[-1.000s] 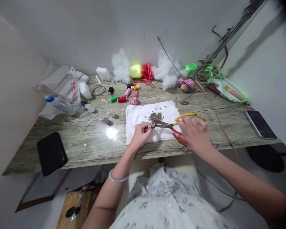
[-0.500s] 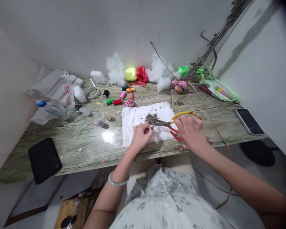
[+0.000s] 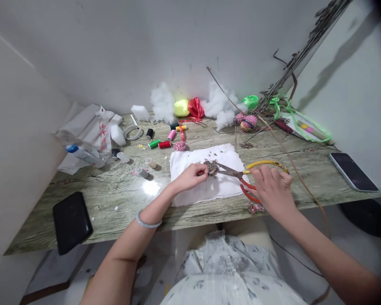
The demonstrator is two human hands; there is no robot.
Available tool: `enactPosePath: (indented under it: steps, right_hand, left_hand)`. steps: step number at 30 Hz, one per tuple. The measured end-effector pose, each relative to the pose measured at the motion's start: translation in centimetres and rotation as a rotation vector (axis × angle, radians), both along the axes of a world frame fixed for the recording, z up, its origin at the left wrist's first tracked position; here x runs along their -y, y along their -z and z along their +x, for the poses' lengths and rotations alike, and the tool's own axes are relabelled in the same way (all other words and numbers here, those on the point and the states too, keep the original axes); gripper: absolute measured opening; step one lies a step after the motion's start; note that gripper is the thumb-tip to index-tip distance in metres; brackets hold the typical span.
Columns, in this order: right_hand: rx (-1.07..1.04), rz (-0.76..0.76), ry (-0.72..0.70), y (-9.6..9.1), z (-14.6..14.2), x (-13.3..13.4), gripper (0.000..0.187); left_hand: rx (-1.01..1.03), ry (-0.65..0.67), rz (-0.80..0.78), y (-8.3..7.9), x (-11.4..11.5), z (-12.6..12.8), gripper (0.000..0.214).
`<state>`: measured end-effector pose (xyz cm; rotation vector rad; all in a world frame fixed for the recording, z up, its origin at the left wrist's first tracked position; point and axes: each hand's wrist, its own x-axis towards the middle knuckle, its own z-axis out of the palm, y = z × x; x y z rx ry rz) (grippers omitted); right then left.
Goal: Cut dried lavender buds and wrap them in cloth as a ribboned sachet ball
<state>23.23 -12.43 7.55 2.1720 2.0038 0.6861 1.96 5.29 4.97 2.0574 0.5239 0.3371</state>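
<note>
My left hand (image 3: 193,176) is closed in a pinch over the white cloth (image 3: 190,195), its fingertips at the edge of a small pile of dark brown bits (image 3: 211,165). Something small and dark shows at those fingertips, too small to name. My right hand (image 3: 271,185) is wrapped around the handles of a pair of scissors (image 3: 233,172), one handle yellow and the other red. The scissor blades are parted and point left, with their tips beside the pile and close to my left fingertips. More dark crumbs lie scattered on the cloth.
Thread spools (image 3: 165,144), a twine ball (image 3: 180,146) and white stuffing (image 3: 163,103) lie behind the cloth. A long thin stem (image 3: 285,150) crosses the right side, near a phone (image 3: 352,171). At left are a black case (image 3: 72,222) and a blue-capped bottle (image 3: 85,155).
The scissor blades have parted from nearly together. My left hand has turned and moved from below the pile to its left side. The whole view has shifted slightly.
</note>
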Motion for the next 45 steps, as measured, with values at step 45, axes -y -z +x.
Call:
enactPosePath:
  steps: [45]
  right_hand:
    - [-1.516, -0.262, 0.209, 4.9, -2.4, 0.4, 0.015]
  left_hand:
    - [0.003, -0.052, 0.334, 2.8, -1.3, -1.5, 0.015]
